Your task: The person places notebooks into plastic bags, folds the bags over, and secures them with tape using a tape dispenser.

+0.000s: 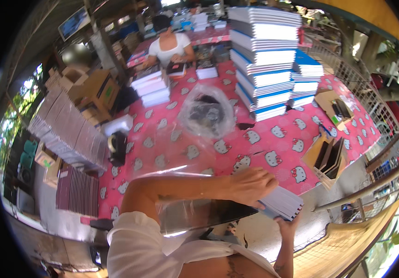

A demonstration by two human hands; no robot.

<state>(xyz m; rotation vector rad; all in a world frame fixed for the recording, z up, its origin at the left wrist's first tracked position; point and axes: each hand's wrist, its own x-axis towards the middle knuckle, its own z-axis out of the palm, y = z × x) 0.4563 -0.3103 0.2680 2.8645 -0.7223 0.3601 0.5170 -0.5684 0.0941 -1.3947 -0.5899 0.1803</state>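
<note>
A thick white-paged booklet (280, 202) with black binding teeth along its lower right edge is held off the near right edge of the table. My right hand (288, 225) grips it from below, at the toothed edge. Reaching across from the left, my left hand (254, 184) has its fingers curled closed at the booklet's upper left side; part of the grip is hidden behind the knuckles. Under my left forearm lies clear plastic sheeting (183, 223) with a dark panel beside it.
Tall stacks of white and blue books (266, 69) stand at the back right of the pink patterned table (199, 160). A clear plastic bag (207, 111) lies mid-table. Cardboard holders (327, 160) sit right, wrapped stacks (67, 125) left. A person (169, 48) sits opposite.
</note>
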